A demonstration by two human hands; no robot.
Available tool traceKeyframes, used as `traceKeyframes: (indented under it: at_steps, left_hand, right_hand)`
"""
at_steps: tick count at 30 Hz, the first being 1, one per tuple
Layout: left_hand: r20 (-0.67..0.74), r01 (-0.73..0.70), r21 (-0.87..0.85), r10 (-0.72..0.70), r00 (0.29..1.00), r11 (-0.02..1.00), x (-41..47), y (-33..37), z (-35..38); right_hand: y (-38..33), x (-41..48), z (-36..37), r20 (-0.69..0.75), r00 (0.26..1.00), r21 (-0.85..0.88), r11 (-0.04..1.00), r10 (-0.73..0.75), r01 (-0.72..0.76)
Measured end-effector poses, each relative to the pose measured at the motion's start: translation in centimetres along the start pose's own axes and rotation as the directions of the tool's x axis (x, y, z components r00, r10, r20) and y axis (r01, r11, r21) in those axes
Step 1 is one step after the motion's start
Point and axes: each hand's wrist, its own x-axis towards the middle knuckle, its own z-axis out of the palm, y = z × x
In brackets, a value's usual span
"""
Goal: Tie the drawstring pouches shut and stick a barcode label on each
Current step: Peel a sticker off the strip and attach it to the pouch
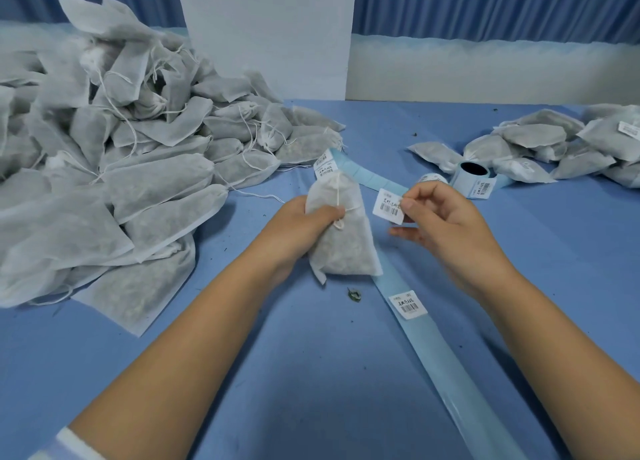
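My left hand (298,227) grips a filled white drawstring pouch (343,248) at the table's middle, thumb across its tied cord. The pouch's neck is cinched and a knot hangs below my thumb. Just to its right my right hand (446,224) pinches a white barcode label (388,206) by its right edge, held a little apart from the pouch. Under both hands runs a pale blue backing strip (415,338) that carries one more barcode label (407,305).
A big heap of unlabelled pouches (114,148) fills the left side. Labelled pouches (554,148) lie at the back right, with label rolls (472,175) in front of them. A white board (266,33) stands at the back. A bit of plant debris (354,294) lies on the blue cloth.
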Motion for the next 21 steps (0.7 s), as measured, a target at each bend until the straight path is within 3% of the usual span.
traceKeyframes:
  at_steps: [3, 5, 9, 13, 16, 21]
  left_hand:
    - [0.089, -0.061, 0.072, 0.054, 0.995, 0.996, -0.3, -0.2, 0.4]
    - [0.175, -0.106, 0.093, 0.088, 0.981, 0.990, -0.6, -0.2, 0.7]
    - [0.310, -0.124, 0.089, 0.090, 0.946, 0.988, -0.9, -0.1, 0.7]
    - [0.334, -0.091, 0.046, 0.070, 0.940, 0.995, -0.9, -0.4, 0.3]
    - [0.293, -0.046, -0.001, 0.044, 0.955, 0.999, -0.8, -0.4, 0.3]
    - [0.181, 0.027, -0.058, -0.016, 0.983, 0.998, -0.6, -0.2, 0.1]
  right_hand:
    - [-0.5, -0.1, 1.0, 0.058, 0.998, 0.250, 0.968, 0.002, -0.017]
    - [-0.5, -0.1, 1.9, 0.100, 0.995, 0.322, 0.946, 0.009, -0.041]
    - [-0.2, -0.1, 2.7, 0.122, 0.991, 0.281, 0.956, 0.053, -0.086]
    - [-0.3, -0.1, 2.2, 0.095, 0.991, 0.324, 0.938, 0.099, -0.124]
    - [-0.5, -0.2, 1.8, 0.092, 0.989, 0.323, 0.936, 0.119, -0.143]
    - [-0.6, -0.3, 1.0, 0.018, 0.996, 0.058, 0.994, 0.086, -0.087]
